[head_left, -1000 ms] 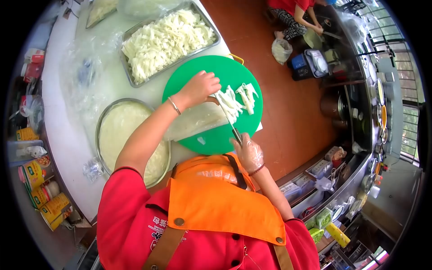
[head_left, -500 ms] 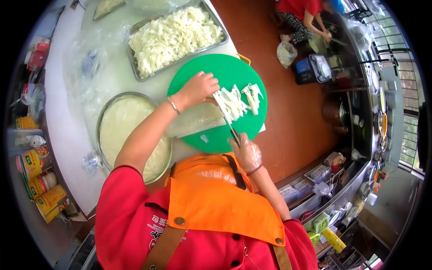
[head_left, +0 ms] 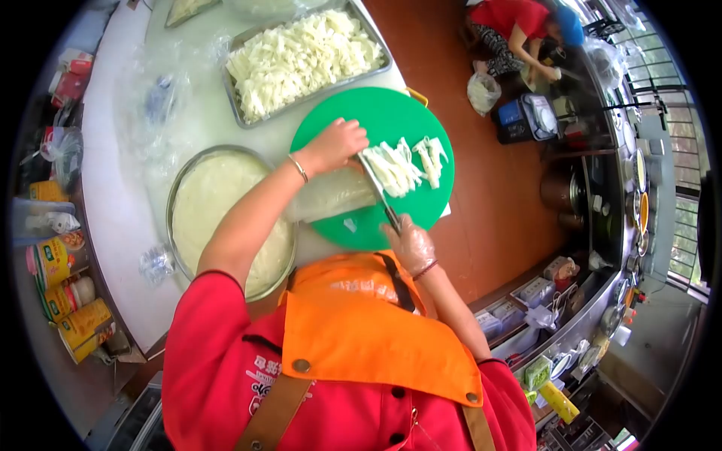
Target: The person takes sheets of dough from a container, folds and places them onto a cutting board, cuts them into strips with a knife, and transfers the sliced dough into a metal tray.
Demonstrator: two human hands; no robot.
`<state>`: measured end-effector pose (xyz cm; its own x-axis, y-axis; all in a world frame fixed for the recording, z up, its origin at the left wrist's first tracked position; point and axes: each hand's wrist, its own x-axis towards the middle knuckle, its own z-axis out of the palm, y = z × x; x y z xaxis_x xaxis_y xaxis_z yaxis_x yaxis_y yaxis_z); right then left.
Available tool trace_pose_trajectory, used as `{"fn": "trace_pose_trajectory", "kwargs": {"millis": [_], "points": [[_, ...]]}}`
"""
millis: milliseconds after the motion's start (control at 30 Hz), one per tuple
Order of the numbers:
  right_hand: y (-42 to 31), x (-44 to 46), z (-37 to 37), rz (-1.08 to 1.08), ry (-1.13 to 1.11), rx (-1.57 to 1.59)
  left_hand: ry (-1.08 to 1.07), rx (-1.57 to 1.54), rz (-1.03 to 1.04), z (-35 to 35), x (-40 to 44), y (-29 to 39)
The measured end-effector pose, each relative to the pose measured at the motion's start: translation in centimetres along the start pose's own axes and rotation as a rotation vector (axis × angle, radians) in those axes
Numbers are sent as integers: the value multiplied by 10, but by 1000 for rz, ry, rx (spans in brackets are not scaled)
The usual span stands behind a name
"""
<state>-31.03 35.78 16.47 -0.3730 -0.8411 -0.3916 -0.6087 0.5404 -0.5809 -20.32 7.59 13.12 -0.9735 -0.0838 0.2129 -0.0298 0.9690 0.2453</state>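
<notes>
My right hand [head_left: 414,245], in a clear plastic glove, is closed round the dark handle of a knife [head_left: 377,186]. The blade lies across the end of a pale folded dough sheet [head_left: 335,197] on a round green board [head_left: 361,113]. My left hand [head_left: 338,144] presses on the sheet beside the blade with bent fingers; its fingertips are partly hidden. Cut white strips [head_left: 395,167] lie right of the blade, with a smaller bunch [head_left: 431,161] farther right.
A metal tray [head_left: 242,113] heaped with pale strips stands behind the board. A round pan [head_left: 174,225] of pale dough sits at the left. Crumpled plastic [head_left: 156,263] lies beside it. A co-worker [head_left: 519,34] crouches at the upper right near a black bin [head_left: 526,120].
The view has shifted slightly, so the board and tray appear farther right and higher. The strips beside the blade are spread a little wider. The co-worker leans farther forward.
</notes>
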Motion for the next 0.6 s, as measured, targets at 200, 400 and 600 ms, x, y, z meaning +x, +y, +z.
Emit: {"fn": "trace_pose_trajectory", "kwargs": {"millis": [200,400,600], "points": [[6,-4,18,9,-50,-4,58,-37,-42,0,-18,13],[-26,-4,-9,-16,-21,-22,102,-23,-66,-30,-20,4],[-9,13,14,-40,-44,-6,29,23,-86,-9,-28,-4]]}}
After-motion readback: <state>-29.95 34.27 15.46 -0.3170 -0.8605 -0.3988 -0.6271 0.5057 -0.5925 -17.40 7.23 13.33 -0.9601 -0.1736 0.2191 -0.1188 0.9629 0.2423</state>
